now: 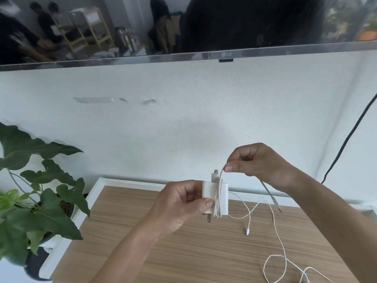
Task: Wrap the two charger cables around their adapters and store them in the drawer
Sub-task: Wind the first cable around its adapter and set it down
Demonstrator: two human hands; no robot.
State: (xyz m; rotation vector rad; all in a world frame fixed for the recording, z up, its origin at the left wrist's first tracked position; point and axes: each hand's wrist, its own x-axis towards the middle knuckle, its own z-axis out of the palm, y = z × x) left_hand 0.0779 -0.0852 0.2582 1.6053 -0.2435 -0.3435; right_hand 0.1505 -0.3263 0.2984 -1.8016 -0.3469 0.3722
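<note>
My left hand point(181, 203) holds a white charger adapter point(210, 193) above the wooden cabinet top point(183, 252), its plug prongs pointing down. Several turns of white cable point(218, 201) lie around the adapter's right part. My right hand point(257, 162) pinches that cable just above the adapter; the loose tail point(272, 196) hangs down to the right. A second white cable point(275, 231) lies in loops on the cabinet top, one connector end point(247, 232) near the middle. Its adapter and the drawer are not in view.
A potted green plant point(36, 193) stands at the left beside the cabinet. A television point(183, 27) hangs on the white wall above. A black cable point(350, 135) runs down the wall at the right.
</note>
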